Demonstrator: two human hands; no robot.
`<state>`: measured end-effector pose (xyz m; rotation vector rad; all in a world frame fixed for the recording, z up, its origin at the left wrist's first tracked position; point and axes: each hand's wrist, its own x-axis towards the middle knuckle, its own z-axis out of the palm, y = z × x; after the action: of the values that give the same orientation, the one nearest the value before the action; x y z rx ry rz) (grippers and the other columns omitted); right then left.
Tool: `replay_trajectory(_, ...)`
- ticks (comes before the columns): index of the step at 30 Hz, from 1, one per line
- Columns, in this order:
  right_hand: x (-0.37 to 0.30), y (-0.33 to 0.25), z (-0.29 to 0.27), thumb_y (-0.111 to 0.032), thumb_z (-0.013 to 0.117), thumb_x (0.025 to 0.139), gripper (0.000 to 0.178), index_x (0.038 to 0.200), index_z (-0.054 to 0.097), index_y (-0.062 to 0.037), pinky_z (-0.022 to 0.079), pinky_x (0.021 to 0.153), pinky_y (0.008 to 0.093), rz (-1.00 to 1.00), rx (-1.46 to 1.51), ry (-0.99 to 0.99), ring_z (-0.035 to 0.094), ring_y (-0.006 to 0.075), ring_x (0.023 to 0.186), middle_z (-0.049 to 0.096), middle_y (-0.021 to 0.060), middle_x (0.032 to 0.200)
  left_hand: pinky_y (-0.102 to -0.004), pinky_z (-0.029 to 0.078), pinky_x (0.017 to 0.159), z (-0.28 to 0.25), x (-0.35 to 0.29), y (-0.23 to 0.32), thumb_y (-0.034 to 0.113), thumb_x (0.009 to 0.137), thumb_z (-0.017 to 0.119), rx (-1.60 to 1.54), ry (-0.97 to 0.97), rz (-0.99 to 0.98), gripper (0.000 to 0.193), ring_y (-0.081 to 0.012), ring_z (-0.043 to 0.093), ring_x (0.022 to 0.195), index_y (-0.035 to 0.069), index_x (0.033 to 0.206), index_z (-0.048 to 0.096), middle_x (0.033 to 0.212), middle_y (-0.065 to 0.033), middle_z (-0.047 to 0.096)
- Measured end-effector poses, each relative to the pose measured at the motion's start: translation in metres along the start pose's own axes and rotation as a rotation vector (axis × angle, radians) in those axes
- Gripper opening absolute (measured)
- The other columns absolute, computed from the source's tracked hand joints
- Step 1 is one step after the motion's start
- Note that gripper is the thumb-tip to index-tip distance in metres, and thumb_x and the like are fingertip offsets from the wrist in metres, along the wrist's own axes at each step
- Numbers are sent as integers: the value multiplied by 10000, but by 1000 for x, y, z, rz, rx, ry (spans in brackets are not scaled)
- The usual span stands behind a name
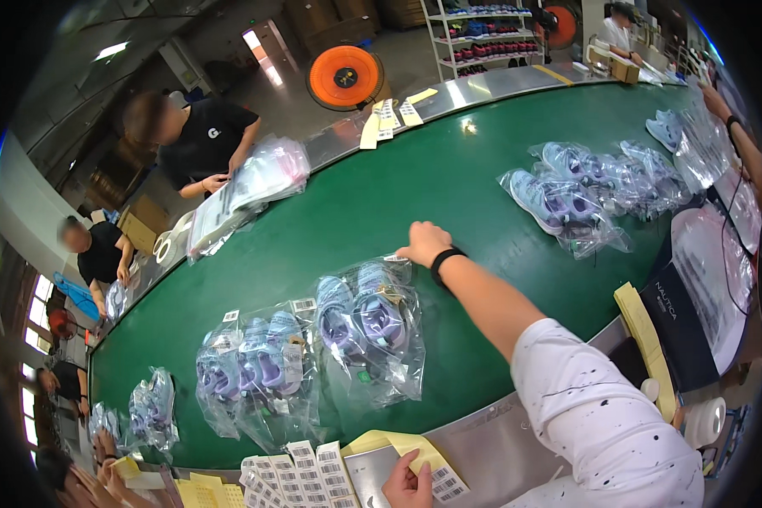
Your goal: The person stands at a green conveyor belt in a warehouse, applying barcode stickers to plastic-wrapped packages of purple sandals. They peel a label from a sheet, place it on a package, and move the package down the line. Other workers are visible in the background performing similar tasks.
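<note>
My right hand (427,243) reaches over the green belt, fingers curled and closed. Its thumb side touches a small white label (395,258) on the top edge of a clear bag. Inside that bag lies a pair of light blue and purple sneakers (381,322). What the curled fingers hold, if anything, is hidden. At the near metal edge my left hand (408,484) is closed at a yellow-backed sticker sheet (444,484) printed with barcodes. Left of the near pair lies another bagged pair of sneakers (267,356), a white label on its bag.
More bagged sneakers (559,195) lie at the right, and another bag (152,411) at the far left. Several barcode sheets (300,474) rest on the near edge. Across the green belt (449,186), a person (203,140) handles plastic bags. A dark shoebox (681,309) stands at right.
</note>
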<state>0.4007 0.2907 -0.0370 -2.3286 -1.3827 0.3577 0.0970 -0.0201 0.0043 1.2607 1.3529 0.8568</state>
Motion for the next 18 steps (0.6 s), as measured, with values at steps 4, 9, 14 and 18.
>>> replay_trajectory(4, 4, 60, -46, -235, 667, 771, 303, 960, 677, 1, 512, 866, 450, -70, -83, -59, 628, 374, 1006, 642, 247, 1064, -224, 377, 547, -5, -2, 1, 90, 908, 593, 4, -19, -18, 235, -74, 435, 612, 9, 1127, 619, 748, -3, 533)
replay_trajectory(9, -3, 148, -123, -82, 530, 773, 134, 830, 594, 21, 477, 777, 484, -300, -169, 489, 552, 405, 897, 561, 233, 961, -231, 394, 554, -1, -3, 1, 82, 909, 585, -87, -27, -88, 238, -76, 445, 613, 8, 1133, 620, 719, -1, 524)
replay_trajectory(14, -58, 220, -153, -182, 667, 743, 236, 873, 584, -4, 484, 724, 497, -285, -387, 281, 605, 410, 773, 625, 210, 781, -270, 380, 523, -1, -4, -6, 97, 887, 607, 13, -29, 64, 213, -101, 434, 563, 40, 1088, 650, 629, -23, 489)
replay_trajectory(18, -55, 217, -116, -8, 584, 706, 96, 786, 548, -46, 450, 662, 503, -354, -237, 393, 603, 402, 744, 615, 198, 730, -289, 400, 530, 6, 0, -13, 92, 883, 598, 26, -3, 203, 189, -137, 459, 551, 33, 1053, 657, 629, -72, 512)
